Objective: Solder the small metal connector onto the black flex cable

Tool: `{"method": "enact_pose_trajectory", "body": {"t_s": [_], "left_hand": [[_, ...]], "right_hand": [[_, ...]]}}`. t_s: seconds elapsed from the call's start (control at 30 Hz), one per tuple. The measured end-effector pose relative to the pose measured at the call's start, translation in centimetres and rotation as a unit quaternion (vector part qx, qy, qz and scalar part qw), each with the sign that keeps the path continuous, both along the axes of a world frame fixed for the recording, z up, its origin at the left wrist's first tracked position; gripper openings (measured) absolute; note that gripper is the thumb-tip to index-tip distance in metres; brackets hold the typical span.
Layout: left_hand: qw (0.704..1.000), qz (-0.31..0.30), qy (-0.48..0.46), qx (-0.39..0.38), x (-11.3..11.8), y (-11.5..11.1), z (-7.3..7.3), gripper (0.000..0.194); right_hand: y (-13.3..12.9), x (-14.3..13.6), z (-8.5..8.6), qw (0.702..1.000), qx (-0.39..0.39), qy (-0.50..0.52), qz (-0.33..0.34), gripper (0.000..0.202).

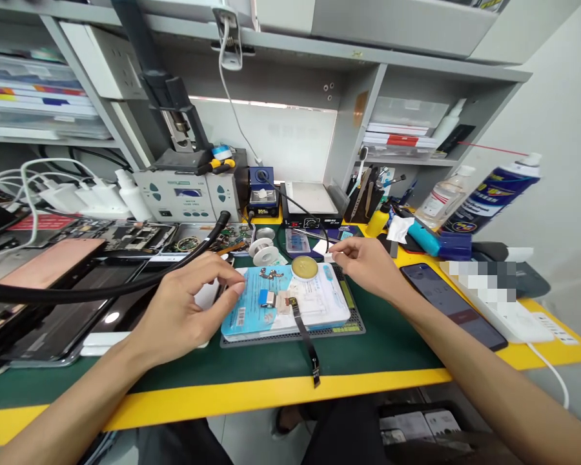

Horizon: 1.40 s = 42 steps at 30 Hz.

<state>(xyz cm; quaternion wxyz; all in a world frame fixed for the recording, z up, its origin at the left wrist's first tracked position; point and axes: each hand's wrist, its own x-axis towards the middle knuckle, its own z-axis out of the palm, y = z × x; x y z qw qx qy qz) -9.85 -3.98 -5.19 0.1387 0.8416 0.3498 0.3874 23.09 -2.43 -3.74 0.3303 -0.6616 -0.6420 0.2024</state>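
Observation:
My left hand (188, 310) is at the left edge of a blue and white packet (244, 303), thumb and forefinger closed together at its upper left corner. Whether anything is pinched there I cannot make out. Beyond the packet's upper right corner, my right hand (368, 265) has its fingertips closed beside a small white piece and a thin black cable; what they hold is unclear. On the packet lie a black flex cable (306, 339) hanging toward the table edge, a small blue and silver part (267, 298), several tiny metal pieces (271, 274) and a round tin of yellowish paste (305, 268).
A thick black hose (174, 268) arches over phone parts at left. Behind stand a hot-air station (188, 194), a soldering station (263, 194) and solder spools (264, 250). At right are a phone (452, 303), a spray can (494, 194) and a clear bottle (445, 197).

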Motion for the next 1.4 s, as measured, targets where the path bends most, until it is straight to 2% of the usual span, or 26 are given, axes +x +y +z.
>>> {"method": "enact_pose_trajectory", "body": {"t_s": [0.07,0.23,0.53,0.7,0.9,1.03,1.2,1.4], "left_hand": [[0.999,-0.023,0.025,-0.004,0.1,-0.2,-0.1,0.007],[0.995,-0.048,0.091,0.016,0.6,-0.5,-0.1,0.021],[0.987,-0.033,0.159,0.0,1.3,-0.4,0.4,0.037],[0.985,-0.044,0.166,-0.031,1.5,-0.3,1.0,0.032],[0.99,-0.027,0.139,-0.003,1.5,-0.6,1.0,0.032],[0.987,-0.036,0.157,-0.016,1.6,-0.5,1.4,0.028],[0.985,-0.048,0.164,-0.004,1.9,-0.2,1.6,0.028],[0.985,-0.051,0.167,-0.012,1.9,-0.4,1.3,0.026]], "right_hand": [[0.0,0.0,0.3,1.0,0.004,-0.002,-0.009,0.022],[0.4,0.8,1.1,0.999,0.027,0.007,-0.046,0.023],[0.8,1.4,1.1,0.997,0.042,-0.006,-0.071,0.024],[1.2,1.9,0.8,0.996,0.019,-0.047,-0.071,0.022],[1.7,2.3,0.6,0.99,-0.027,-0.123,-0.06,0.021],[1.8,2.4,0.3,0.979,-0.053,-0.189,-0.061,0.02],[1.8,2.4,0.0,0.963,-0.071,-0.251,-0.065,0.026],[1.7,2.3,0.2,0.955,-0.074,-0.278,-0.066,0.033]]}}
